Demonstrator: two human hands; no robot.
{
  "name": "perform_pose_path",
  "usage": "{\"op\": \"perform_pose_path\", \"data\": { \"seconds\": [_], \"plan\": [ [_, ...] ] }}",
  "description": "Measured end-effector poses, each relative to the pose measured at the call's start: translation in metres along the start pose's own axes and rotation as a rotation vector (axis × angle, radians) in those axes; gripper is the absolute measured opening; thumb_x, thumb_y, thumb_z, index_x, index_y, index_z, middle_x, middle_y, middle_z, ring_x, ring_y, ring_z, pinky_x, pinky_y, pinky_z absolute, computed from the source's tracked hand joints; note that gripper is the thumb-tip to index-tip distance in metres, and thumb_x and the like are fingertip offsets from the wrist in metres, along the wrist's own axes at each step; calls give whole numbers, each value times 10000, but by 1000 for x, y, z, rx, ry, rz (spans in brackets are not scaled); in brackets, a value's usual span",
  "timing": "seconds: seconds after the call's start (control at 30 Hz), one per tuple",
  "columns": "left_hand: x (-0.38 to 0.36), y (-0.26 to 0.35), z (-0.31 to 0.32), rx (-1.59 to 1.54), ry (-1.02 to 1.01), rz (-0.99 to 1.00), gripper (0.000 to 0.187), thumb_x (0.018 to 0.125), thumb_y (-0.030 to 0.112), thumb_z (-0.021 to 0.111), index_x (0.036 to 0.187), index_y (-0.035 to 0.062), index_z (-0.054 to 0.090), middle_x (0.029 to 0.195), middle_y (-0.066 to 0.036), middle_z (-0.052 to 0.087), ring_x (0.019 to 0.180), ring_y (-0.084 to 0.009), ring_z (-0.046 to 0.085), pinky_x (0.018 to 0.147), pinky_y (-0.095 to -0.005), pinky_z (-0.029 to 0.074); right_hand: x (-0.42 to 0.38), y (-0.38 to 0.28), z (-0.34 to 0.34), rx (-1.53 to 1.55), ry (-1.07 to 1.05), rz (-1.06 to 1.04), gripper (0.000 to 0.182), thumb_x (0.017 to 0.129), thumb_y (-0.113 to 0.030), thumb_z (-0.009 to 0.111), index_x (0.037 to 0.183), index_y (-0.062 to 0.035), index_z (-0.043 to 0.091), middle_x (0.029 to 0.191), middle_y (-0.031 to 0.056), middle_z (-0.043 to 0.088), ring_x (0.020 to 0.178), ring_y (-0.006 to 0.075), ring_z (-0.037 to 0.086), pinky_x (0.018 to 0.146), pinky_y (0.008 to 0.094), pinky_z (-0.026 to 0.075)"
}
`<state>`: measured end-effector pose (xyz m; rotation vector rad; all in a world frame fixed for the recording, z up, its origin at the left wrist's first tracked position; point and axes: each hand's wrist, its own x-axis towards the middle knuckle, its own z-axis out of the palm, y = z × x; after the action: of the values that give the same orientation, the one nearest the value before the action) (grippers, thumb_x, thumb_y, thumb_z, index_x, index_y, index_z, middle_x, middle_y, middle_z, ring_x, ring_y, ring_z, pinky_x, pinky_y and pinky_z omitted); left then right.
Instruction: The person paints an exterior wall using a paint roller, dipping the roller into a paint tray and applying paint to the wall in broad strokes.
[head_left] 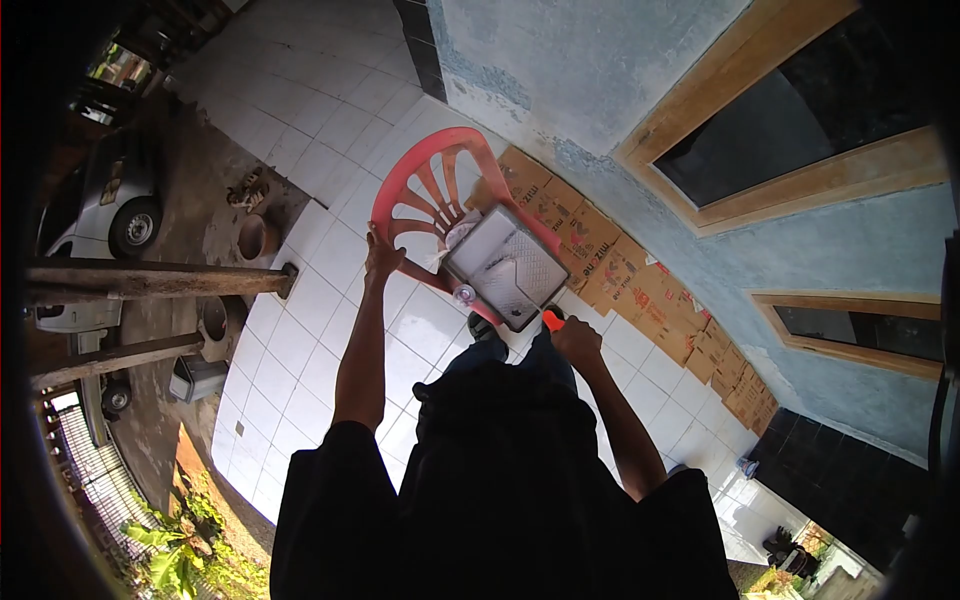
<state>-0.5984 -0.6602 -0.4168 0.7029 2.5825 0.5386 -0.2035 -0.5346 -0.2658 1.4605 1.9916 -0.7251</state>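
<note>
A red plastic chair (398, 180) stands on the tiles in front of me. My left hand (383, 253) is closed around the chair's left side. On the seat lies a grey paint tray (507, 262) with a textured slope. A crumpled whitish plastic bag (437, 258) and a small clear container (464, 294) sit at the tray's left side. My right hand (577, 342) is closed on an orange handle (552, 320), just off the tray's near right corner. Whatever the handle belongs to is too small to make out.
Flattened cardboard (640, 290) covers the floor along the blue wall (560, 70), which has wood-framed windows (790, 110). To the left are a wooden post (160, 278), plant pots (258, 237) and a parked vehicle (110, 200) beyond the white tiled floor (300, 350).
</note>
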Motion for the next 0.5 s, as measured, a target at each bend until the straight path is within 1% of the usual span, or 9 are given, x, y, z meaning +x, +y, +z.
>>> {"op": "perform_pose_path", "data": {
  "seconds": [0.03,0.07,0.13,0.17,0.23,0.27,0.3,0.37,0.5],
  "plan": [
    [4,1,0,-6,6,-2,1116,666,235,719,1439,59,-67,1442,-214,219,1170,-419,473,916,-475,453,-3,3,0,-59,-6,24,367,838,-352,543,1060,-66,605,984,142,667,946,305,644,790,420,503],
    [2,0,-1,-4,-10,-26,1119,668,236,719,1439,64,-73,1451,-218,206,1173,-420,471,919,-472,452,-6,11,2,-79,-7,11,367,838,-352,543,1060,-66,605,984,142,667,946,305,644,790,420,503],
    [-1,2,-2,-1,-29,-54,1121,671,238,720,1440,68,-78,1460,-221,194,1176,-420,469,922,-468,452,-15,38,16,-134,127,-124,379,855,-396,534,1083,-96,581,841,129,673,829,295,663,699,435,512],
    [-2,5,-4,4,-40,-57,1123,675,238,721,1440,73,-83,1465,-226,184,1174,-423,471,923,-468,451,-17,45,22,-140,125,-131,379,855,-396,534,1083,-96,581,841,129,673,829,295,663,699,435,512],
    [-5,6,-5,9,-55,-67,1124,678,238,722,1440,77,-88,1470,-230,174,1172,-425,473,925,-468,449,-20,57,36,-199,212,-154,387,858,-422,531,1109,-129,546,740,119,655,717,291,661,622,446,507],
    [-5,6,-5,-1,-47,-64,1125,679,237,725,1441,79,-88,1467,-234,178,1166,-426,478,923,-470,450,-22,61,41,-214,227,-155,382,861,-399,531,1149,-148,521,732,122,645,685,281,659,584,426,507],
    [-6,6,-5,-11,-38,-60,1127,680,236,727,1441,80,-89,1465,-237,181,1160,-428,483,920,-473,450,-23,64,45,-217,225,-158,382,861,-399,531,1149,-148,521,732,122,645,685,281,659,584,426,507],
    [-7,6,-6,-22,-43,-66,1131,678,236,730,1441,81,-91,1463,-239,185,1159,-428,485,919,-474,451,-23,68,52,-243,304,-163,411,862,-366,530,1208,-146,498,745,123,639,665,271,657,557,402,508],
    [-6,6,-5,-14,-35,-66,1140,672,233,735,1440,84,-95,1459,-243,194,1154,-427,490,914,-475,454,-12,74,62,-238,342,-184,434,859,-320,562,1246,-135,494,739,129,618,648,286,637,565,424,494]
  ]
}}
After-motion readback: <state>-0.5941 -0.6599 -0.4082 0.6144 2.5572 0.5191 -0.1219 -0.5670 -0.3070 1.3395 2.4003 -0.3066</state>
